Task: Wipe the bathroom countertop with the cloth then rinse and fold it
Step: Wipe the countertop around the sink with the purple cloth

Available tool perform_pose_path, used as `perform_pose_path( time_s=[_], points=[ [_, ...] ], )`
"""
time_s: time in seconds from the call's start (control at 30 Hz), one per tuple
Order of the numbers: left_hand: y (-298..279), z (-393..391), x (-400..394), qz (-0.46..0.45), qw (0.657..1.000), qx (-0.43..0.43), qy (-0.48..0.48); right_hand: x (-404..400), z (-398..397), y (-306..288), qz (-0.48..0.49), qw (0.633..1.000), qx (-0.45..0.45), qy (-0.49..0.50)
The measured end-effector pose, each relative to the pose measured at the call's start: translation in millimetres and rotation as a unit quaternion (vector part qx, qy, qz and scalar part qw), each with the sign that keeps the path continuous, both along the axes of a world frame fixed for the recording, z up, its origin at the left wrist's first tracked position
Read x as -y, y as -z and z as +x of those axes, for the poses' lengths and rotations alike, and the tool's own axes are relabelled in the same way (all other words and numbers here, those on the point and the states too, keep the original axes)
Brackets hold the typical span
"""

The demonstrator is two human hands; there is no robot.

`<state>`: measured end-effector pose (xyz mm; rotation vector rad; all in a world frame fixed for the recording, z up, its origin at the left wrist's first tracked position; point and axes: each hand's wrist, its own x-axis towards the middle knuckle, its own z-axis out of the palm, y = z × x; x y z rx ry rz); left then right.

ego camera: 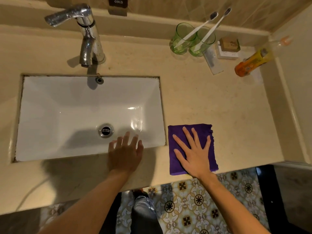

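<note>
Both hands are spread wide: the right hand presses flat on the folded purple cloth at the bench front edge, the left hand hovers over the sink rim. Folding looks finished, or wiping unstarted; next, sweep toward the glasses at one o'clock.

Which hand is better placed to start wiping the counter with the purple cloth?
Right. The right hand already lies flat, fingers spread, on the purple cloth on the countertop. The left hand is at the sink's front edge, off the cloth.
</note>
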<state>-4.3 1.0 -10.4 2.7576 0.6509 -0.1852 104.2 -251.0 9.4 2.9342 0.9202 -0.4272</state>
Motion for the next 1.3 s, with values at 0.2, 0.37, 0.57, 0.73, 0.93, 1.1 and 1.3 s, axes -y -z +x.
perform_pose_path(
  time_s=[0.2, 0.37, 0.57, 0.73, 0.93, 1.1, 1.3],
  points=[
    [6, 2, 2, 0.019, 1.000, 0.014, -0.014, -45, 82, 2, 0.012, 1.000, -0.002, -0.018],
    [9, 4, 4, 0.044, 0.998, 0.036, -0.032, -96, 168, 4, 0.034, 0.999, -0.003, -0.030],
    [9, 3, 3, 0.055, 0.998, 0.018, -0.029, -151, 247, 2, 0.062, 0.998, -0.011, -0.011],
    [9, 4, 2, 0.068, 0.997, 0.020, -0.028, -160, 261, 3, 0.070, 0.997, -0.010, -0.008],
    [6, 4, 2, 0.076, 0.997, 0.016, -0.027, -155, 252, 5, 0.081, 0.997, -0.011, 0.001],
    [4, 3, 2, 0.069, 0.997, 0.018, -0.031, -125, 210, 6, 0.085, 0.996, -0.006, -0.006],
    [5, 3, 1, 0.089, 0.995, 0.031, -0.021, -58, 118, 4, 0.068, 0.997, 0.004, -0.030]
  ],
)
